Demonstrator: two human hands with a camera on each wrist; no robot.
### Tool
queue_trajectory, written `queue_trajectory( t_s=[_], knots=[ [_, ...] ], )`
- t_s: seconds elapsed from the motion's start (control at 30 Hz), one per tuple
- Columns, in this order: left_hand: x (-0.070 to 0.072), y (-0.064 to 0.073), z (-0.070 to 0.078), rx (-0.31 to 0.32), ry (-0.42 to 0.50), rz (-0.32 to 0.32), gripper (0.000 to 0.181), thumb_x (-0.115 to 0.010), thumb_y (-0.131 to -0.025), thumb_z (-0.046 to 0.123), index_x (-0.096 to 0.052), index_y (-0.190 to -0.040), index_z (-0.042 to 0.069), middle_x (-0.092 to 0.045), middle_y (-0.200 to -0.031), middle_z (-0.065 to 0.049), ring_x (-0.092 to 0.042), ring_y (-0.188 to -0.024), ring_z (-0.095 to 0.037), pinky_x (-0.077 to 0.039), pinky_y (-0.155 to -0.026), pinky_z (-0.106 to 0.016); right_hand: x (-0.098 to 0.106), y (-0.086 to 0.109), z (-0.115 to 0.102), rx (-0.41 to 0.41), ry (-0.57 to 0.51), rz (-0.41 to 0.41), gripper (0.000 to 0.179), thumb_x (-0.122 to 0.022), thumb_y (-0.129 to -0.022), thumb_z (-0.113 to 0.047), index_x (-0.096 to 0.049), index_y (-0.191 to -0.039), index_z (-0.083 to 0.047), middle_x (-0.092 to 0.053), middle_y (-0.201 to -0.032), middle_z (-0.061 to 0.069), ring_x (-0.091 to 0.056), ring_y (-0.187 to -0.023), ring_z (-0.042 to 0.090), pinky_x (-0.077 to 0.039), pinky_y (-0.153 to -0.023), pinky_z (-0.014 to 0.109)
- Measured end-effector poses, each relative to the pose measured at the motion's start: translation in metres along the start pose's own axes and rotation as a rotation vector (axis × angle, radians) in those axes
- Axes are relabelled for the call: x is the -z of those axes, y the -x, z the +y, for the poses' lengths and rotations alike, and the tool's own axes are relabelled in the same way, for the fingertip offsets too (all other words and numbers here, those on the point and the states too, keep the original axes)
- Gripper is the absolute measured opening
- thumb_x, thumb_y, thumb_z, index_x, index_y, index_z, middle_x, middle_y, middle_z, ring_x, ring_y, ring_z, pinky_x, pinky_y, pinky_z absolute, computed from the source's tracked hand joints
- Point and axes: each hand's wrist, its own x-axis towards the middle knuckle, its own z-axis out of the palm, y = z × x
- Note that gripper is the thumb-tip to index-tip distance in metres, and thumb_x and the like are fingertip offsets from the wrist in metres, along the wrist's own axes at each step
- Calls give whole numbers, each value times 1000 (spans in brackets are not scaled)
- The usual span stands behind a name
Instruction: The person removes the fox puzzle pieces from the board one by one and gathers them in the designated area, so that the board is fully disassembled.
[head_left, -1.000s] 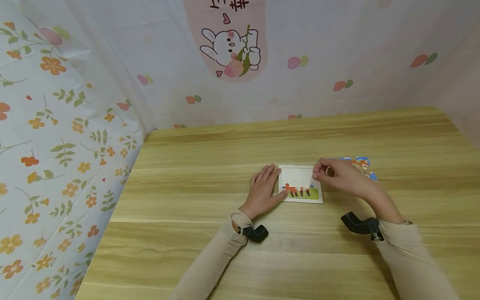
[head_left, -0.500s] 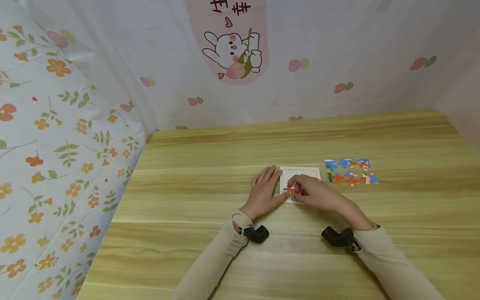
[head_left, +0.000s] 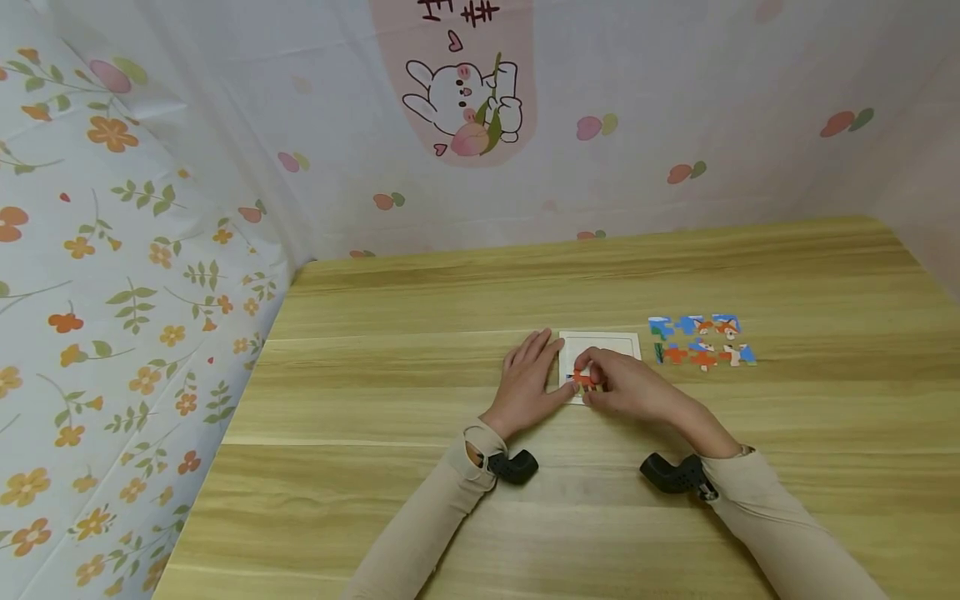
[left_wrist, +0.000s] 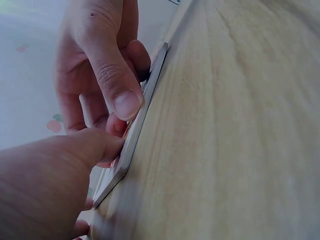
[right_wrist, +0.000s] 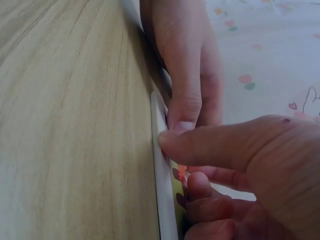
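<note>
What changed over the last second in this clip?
The right hand moved left from the tray's far right corner to the puzzle tray's lower left, now pressing an orange piece there. The left hand stayed flat at the tray's left edge; the loose pieces stayed put.

We see a light wooden table (head_left: pixel 420 417) with a straight grain running across it. On it, right between our two hands, lies a white puzzle tray (head_left: pixel 607 343); its left edge sits against our left hand's (head_left: pixel 528 379) fingers, and our right hand (head_left: pixel 630 387) covers its near part. Well off to the right of our right hand, a small cluster of loose puzzle pieces (head_left: pixel 701 340) in blue, orange and white lies flat on the wood, in two short rows just beside each other.
</note>
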Motion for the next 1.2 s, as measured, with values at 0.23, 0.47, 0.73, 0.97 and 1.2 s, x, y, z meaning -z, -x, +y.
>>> queue_trajectory(
  t_s=[0.23,0.47,0.73,0.97,1.2],
  knots=[
    [1,0,2,18,14,14,59,-53,-91,38,-40,-141,9,-27,-150,-10,-18,-138,-22,-16,-107,-41,-1,0,0,20,-21,10,30,-67,-78,-2,-54,-105,-2,-47,-70,-2,-42,-58,10,-36,-55,26],
    [0,-1,3,32,26,20,49,-40,-98,33,-41,-141,7,-28,-149,-11,-19,-138,-23,-15,-108,-41,-2,-1,2,21,-42,11,32,-68,-78,-3,-50,-104,-6,-46,-71,2,-39,-55,10,-34,-53,26],
    [1,0,3,28,17,5,49,-42,-98,30,-39,-142,8,-26,-150,-11,-17,-139,-23,-13,-109,-41,-2,-1,1,15,-56,41,34,-71,-76,-2,-49,-102,-6,-47,-78,5,-43,-60,14,-37,-57,28],
    [-1,-1,2,23,1,34,46,-42,-98,26,-42,-140,9,-30,-149,-11,-20,-138,-23,-16,-108,-41,-3,0,0,17,-55,57,36,-71,-75,0,-48,-102,-4,-47,-87,7,-43,-62,15,-38,-57,28],
    [0,-1,1,16,3,24,48,-47,-95,25,-41,-140,9,-29,-149,-10,-19,-138,-23,-15,-108,-41,-2,-1,1,19,-81,24,35,-70,-77,-1,-47,-103,-6,-50,-78,4,-43,-58,13,-39,-55,28]
  ],
)
